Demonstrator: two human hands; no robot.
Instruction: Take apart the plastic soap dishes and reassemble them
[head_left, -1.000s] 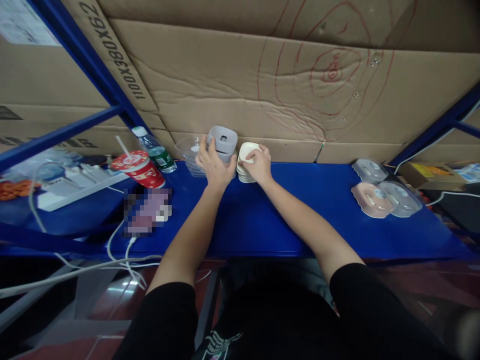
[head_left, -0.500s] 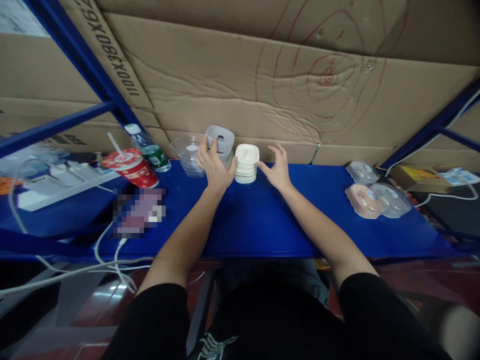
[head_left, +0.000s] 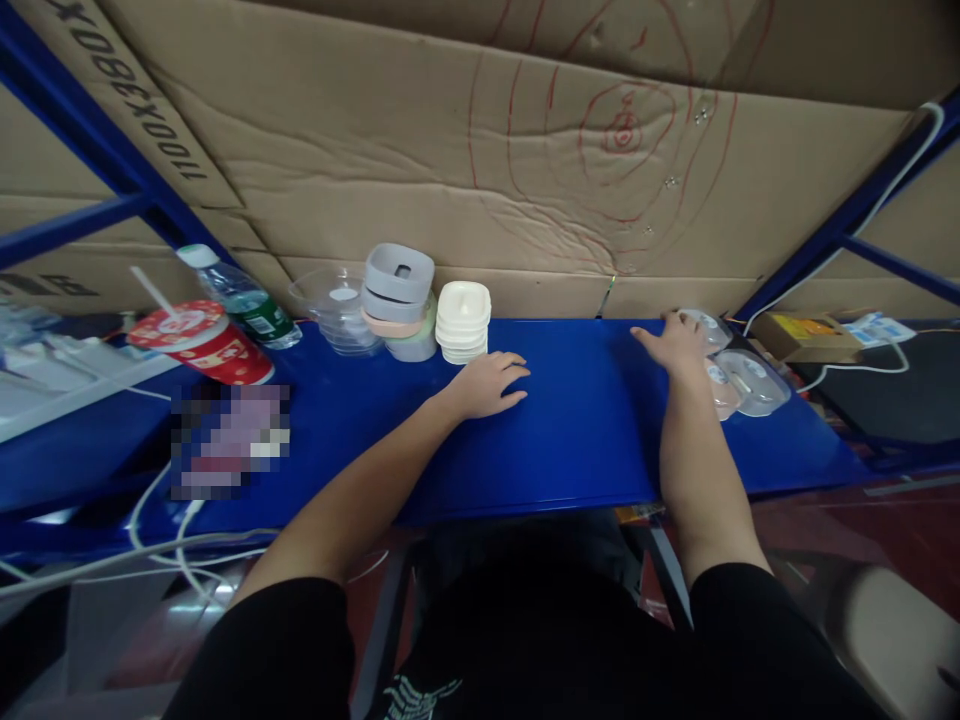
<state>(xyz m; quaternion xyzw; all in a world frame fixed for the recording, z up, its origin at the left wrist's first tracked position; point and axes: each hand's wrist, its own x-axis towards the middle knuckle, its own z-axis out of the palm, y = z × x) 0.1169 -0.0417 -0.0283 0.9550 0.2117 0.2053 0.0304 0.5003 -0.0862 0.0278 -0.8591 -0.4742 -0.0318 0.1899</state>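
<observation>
Fingers spread, my left hand [head_left: 491, 385] is over the blue table, just in front of a stack of cream-coloured pieces [head_left: 463, 320], and holds nothing. To the left of that stack stands a pile of grey, pink and green rounded-square containers [head_left: 399, 290]. My right hand [head_left: 681, 345] reaches out at the right with its thumb apart, over a group of clear-lidded containers. One clear container [head_left: 709, 328] is partly hidden behind its fingers. Beside it lie a pinkish one [head_left: 724, 390] and another clear one [head_left: 759, 383].
Clear plastic bowls [head_left: 345, 312], a green-labelled water bottle [head_left: 240, 300] and a red cup with a straw [head_left: 202, 335] stand at the left. A blurred-out object [head_left: 232, 440] and white cables lie before them. Cardboard [head_left: 360, 140] backs the blue table [head_left: 570, 440].
My right hand has moved right, from the cream stack to the clear-lidded containers. My left hand has come away from the grey containers, forward and right. The view has turned slightly right.
</observation>
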